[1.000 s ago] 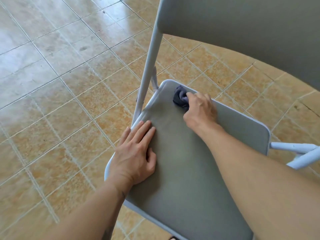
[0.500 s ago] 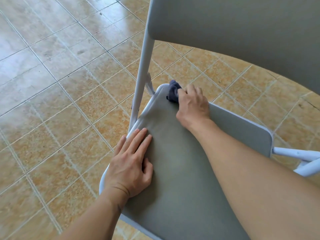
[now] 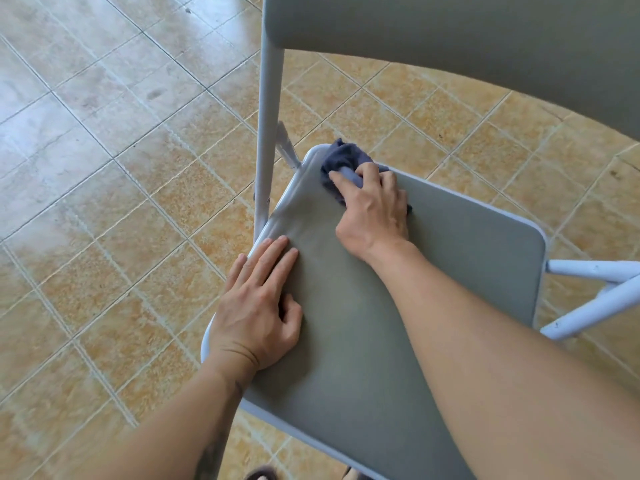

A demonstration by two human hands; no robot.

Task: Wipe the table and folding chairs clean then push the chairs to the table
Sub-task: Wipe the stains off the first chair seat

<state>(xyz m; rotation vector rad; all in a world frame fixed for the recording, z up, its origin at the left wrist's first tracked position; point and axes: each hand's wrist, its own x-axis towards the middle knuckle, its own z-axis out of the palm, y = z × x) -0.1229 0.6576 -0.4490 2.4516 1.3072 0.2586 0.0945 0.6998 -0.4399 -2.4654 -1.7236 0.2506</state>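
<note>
Head view: right hand (image 3: 375,211) clenches crumpled blue cloth (image 3: 341,161) on smooth grey seat (image 3: 450,258); left hand (image 3: 258,313) flat, released.

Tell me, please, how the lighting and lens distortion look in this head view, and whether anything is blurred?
Head view: soft daylight, with pale glare washing the floor tiles at upper left; wide-angle bending curves the backrest edge; the right hand, cloth, left hand and seat look sharp, with only faint shadows beneath the hands.
</note>
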